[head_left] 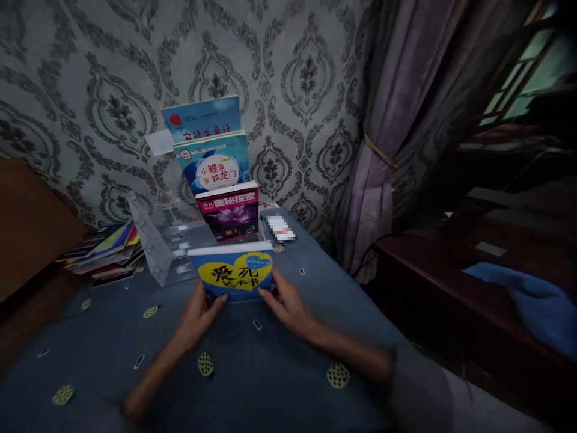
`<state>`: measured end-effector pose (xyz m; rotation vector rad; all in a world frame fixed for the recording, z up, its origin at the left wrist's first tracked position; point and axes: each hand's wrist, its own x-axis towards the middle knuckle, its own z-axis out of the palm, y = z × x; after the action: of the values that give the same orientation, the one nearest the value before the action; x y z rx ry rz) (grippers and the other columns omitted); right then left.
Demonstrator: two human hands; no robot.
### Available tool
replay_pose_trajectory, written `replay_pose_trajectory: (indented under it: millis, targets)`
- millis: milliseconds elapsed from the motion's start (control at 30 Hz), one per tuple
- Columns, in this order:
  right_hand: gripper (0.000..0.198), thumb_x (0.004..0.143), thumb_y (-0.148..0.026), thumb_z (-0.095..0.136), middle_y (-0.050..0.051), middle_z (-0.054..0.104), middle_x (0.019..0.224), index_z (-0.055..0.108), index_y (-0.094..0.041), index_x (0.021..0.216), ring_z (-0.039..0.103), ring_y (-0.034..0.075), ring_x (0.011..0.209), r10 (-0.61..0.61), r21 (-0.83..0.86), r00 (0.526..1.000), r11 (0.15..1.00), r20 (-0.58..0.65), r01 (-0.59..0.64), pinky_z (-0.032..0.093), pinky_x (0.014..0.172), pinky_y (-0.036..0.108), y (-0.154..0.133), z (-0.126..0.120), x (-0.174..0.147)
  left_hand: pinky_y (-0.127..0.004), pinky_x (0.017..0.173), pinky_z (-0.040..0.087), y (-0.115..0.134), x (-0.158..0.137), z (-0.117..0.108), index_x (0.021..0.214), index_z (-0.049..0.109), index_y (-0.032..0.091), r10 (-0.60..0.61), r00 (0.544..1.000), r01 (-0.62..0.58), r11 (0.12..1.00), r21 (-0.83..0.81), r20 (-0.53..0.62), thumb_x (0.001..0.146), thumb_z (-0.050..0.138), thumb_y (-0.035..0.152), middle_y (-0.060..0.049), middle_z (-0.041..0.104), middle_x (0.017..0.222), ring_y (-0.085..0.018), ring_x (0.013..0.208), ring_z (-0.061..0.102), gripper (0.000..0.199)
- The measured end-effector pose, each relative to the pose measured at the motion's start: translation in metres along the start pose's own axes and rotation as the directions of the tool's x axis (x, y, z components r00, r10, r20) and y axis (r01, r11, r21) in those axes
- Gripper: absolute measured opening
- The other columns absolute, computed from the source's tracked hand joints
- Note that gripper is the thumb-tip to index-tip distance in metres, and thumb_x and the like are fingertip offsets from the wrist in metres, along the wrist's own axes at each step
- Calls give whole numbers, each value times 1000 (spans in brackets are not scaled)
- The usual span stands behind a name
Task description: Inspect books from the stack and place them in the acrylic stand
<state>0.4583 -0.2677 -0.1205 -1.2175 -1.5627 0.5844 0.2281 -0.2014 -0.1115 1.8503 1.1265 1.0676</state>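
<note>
A blue book (pixel 234 270) with a yellow heart on its cover stands nearly upright between my two hands. My left hand (pixel 197 319) grips its lower left corner, thumb in front. At the right edge my right hand (pixel 289 304) holds it, thumb also on the cover. Just behind rises a tiered display with a purple-and-black book (pixel 229 215), then a teal book (pixel 216 165) and, highest, a light blue book (pixel 207 117). The lower books partly cover those behind. My fingers behind the held book are hidden.
Left of the display stands a clear plastic rack panel (pixel 151 240), beside a pile of books (pixel 108 249). A brown box (pixel 36 216) is at the far left. A blurred-out phone-like item (pixel 280 227) lies right of the display. The blue tablecloth (pixel 270 373) ends before a curtain (pixel 369 192).
</note>
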Motion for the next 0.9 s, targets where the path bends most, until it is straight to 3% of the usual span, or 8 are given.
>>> replay_pose_trajectory:
  millis: [67,133,233,367,567,700,900]
  targets:
    - [24,96,-34,50,7,68,99,52,-21,117,64,22,82,-77,-37,997,996,-11,76,51,69,34,-5,-13,27,-33,72,54,14,26,-7,107,61,19,99,995,-99,993,71,7,80,71,50,-5,70,93,-23,84,65,42]
    - [26,95,-33,50,9,68,103,51,-21,118,64,24,87,-231,-73,973,971,-19,229,52,75,37,-15,-28,63,-33,70,53,30,59,-15,115,58,19,208,978,-208,965,163,14,84,65,50,-4,68,92,-22,79,63,44]
    - [32,95,-34,50,13,66,113,48,-19,123,63,29,98,-363,-155,931,922,-25,355,52,83,44,-31,-49,119,-36,77,54,53,108,-25,120,53,18,386,922,-362,894,264,-42,87,62,46,-5,66,95,-22,84,64,44]
    - [37,93,-32,49,13,66,115,47,-19,127,63,29,103,-421,-195,907,890,-8,412,52,88,44,-33,-60,165,-37,78,54,64,149,-27,127,48,16,460,883,-395,836,380,-93,88,61,38,-6,65,96,-23,87,64,47]
    - [42,93,-33,48,15,64,127,46,-18,132,61,30,110,-374,-276,927,888,31,368,50,93,46,-8,-56,184,-36,77,54,54,163,-19,129,49,13,445,893,-374,818,436,-70,88,58,33,-10,68,108,-21,82,63,46]
    - [44,95,-35,46,16,63,130,43,-18,135,60,31,112,-399,-286,914,870,67,401,50,94,47,0,-57,192,-37,81,55,48,165,-17,133,47,15,454,889,-392,819,419,-55,91,56,34,-11,66,122,-21,87,65,47]
    - [40,96,-35,47,14,65,125,44,-20,133,61,29,108,-434,-338,897,834,86,436,53,90,45,10,-58,195,-38,81,55,40,164,-14,130,46,14,418,905,-320,792,521,-79,90,60,35,-13,66,118,-23,83,67,48]
